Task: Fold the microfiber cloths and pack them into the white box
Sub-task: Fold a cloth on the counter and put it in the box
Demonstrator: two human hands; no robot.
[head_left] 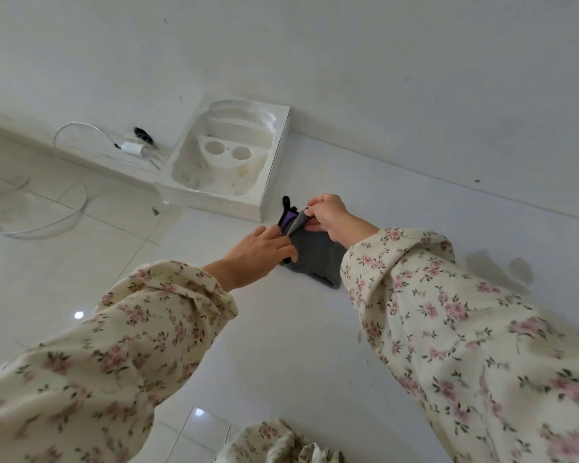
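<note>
A dark grey microfiber cloth point(315, 255) lies on the white floor just in front of the white box point(271, 182). Under its far edge shows a purple cloth point(286, 220) with black trim. My right hand point(331, 217) pinches a corner of the grey cloth and lifts it off the pile. My left hand point(258, 252) lies flat with straight fingers on the left side of the grey cloth. The white box stands open against the wall, with a moulded white insert inside and no cloth visible in it.
A white charger with cable point(132, 148) and a small black object point(142, 133) lie on a low ledge left of the box. Clear cable loops point(47, 208) trail over the floor at left. Glossy white tiles stretch toward me, and a wall rises behind the box.
</note>
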